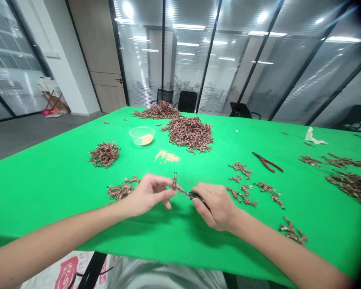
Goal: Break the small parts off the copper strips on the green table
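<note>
Near the table's front edge, my left hand (pixel 156 192) pinches a small copper-brown figure-like piece (pixel 175 181) between thumb and fingers, its two thin prongs pointing up. My right hand (pixel 215 204) is closed around the dark handles of a pair of pliers (pixel 188 193). The metal jaws of the pliers reach left and meet the lower part of the piece at my left fingertips. Whether the jaws grip it is too small to tell. A small cluster of similar brown pieces (pixel 120 190) lies just behind my left wrist.
Green cloth (pixel 63 172) covers the table. A clear bowl (pixel 138 135) holds pale granules, with more granules (pixel 167 156) spilled before it. Large heaps of brown pieces (pixel 191 134) stand behind. Red-handled pliers (pixel 267 161), scattered pieces (pixel 246 196) and white paper (pixel 314 137) lie to the right.
</note>
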The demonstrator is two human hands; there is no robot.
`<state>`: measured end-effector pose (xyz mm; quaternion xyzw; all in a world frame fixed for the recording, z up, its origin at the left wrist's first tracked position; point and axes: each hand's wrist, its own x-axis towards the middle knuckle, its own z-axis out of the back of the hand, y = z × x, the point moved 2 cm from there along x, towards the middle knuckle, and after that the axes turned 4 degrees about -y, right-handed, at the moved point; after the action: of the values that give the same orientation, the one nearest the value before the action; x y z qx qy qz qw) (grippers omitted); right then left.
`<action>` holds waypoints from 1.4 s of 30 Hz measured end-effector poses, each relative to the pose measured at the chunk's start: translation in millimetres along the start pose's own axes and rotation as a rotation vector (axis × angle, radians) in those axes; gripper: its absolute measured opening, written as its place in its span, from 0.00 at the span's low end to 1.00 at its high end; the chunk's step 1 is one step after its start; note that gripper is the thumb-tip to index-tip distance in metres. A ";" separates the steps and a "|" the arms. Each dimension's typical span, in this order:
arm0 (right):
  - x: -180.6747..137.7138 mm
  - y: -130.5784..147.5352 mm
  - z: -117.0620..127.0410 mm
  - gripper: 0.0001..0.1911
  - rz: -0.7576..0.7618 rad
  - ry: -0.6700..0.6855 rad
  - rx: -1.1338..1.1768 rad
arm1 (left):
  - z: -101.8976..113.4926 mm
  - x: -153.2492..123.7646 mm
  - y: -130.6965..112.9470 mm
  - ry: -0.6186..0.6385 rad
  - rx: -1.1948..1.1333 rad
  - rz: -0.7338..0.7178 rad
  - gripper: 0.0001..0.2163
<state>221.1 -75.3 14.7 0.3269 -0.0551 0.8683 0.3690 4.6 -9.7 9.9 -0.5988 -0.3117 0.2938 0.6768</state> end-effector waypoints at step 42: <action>0.7 -2.4 -3.8 0.20 -0.274 0.068 0.077 | 6.2 -3.2 -16.7 -0.051 0.429 -0.125 0.20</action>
<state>220.4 -71.8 11.9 0.3157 0.0361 0.8218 0.4729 -1.8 -10.1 26.7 -0.4130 -0.2957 0.3257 0.7974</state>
